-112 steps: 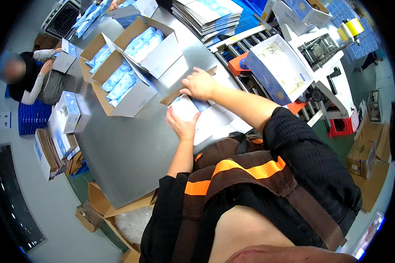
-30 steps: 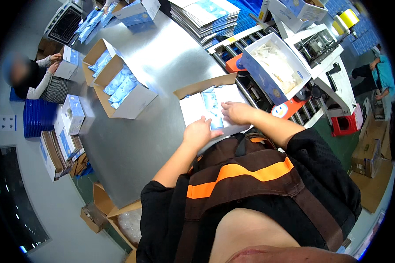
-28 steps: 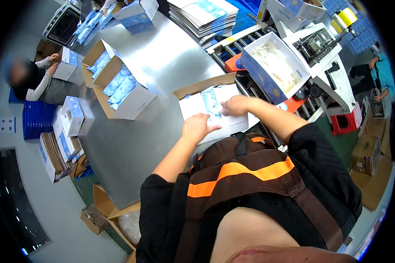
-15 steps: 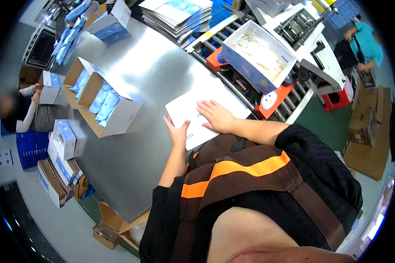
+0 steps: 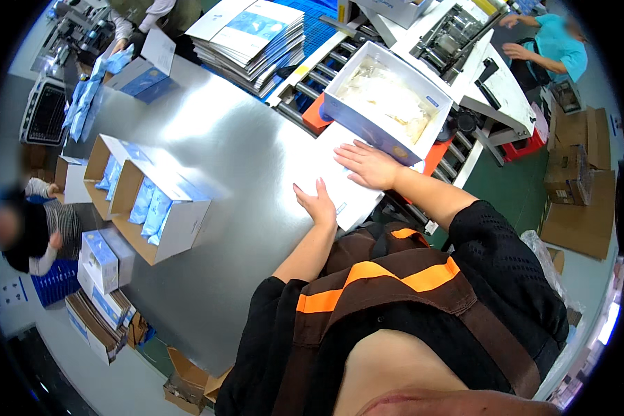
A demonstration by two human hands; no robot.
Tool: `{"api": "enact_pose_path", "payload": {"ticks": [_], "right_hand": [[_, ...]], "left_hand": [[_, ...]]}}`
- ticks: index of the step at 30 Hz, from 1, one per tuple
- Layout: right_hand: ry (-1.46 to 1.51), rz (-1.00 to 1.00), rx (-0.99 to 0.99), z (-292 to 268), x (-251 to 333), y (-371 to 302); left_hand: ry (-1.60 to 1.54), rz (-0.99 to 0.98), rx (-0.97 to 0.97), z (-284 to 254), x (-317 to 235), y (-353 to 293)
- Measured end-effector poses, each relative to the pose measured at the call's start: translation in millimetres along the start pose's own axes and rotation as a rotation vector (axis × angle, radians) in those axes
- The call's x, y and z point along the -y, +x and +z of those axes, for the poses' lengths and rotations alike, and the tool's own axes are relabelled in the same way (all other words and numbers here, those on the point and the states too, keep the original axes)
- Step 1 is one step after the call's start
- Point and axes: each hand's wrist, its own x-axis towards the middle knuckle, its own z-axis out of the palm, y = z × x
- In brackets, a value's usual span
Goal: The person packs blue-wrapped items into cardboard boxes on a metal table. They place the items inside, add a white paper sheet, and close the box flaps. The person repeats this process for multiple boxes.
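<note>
A flat white carton piece point(image 5: 359, 202) with a small blue mark lies at the right edge of the metal table, reaching up beside the open box on the conveyor. My right hand point(image 5: 371, 167) rests palm down on it, fingers stretched out and together. At its left edge is my left hand point(image 5: 319, 208), thumb and fingers apart, holding nothing; whether it touches the carton I cannot tell. Just beyond my right hand stands the open white-and-blue box point(image 5: 367, 114), filled with pale, cream-coloured packets.
A metal table point(image 5: 243, 201) bears divided cartons point(image 5: 170, 239) of blue pouches. Flattened cartons point(image 5: 256, 52) are stacked at the far side. A roller conveyor point(image 5: 319, 76) leads to a machine point(image 5: 457, 35). Co-workers stand at the left, far left and far right point(image 5: 558, 48).
The white carton piece and both hands have shifted right, toward the conveyor and its box. My left hand has turned more palm-up. The view has swung slightly; the far-right co-worker's arms moved.
</note>
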Motion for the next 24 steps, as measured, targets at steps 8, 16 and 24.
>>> {"api": "enact_pose_path", "payload": {"ticks": [8, 16, 24], "right_hand": [[0.162, 0.467, -0.405, -140.5, -51.3, 16.5], [-0.033, 0.547, 0.070, -80.1, -131.5, 23.2], [0.812, 0.919, -0.353, -129.4, -152.5, -17.5]], "left_hand": [[0.902, 0.767, -0.335, -129.9, -118.1, 167.0], [1.130, 0.219, -0.043, -241.7, -86.5, 229.7], [0.902, 0.500, 0.534, -172.3, -92.2, 2.0]]}}
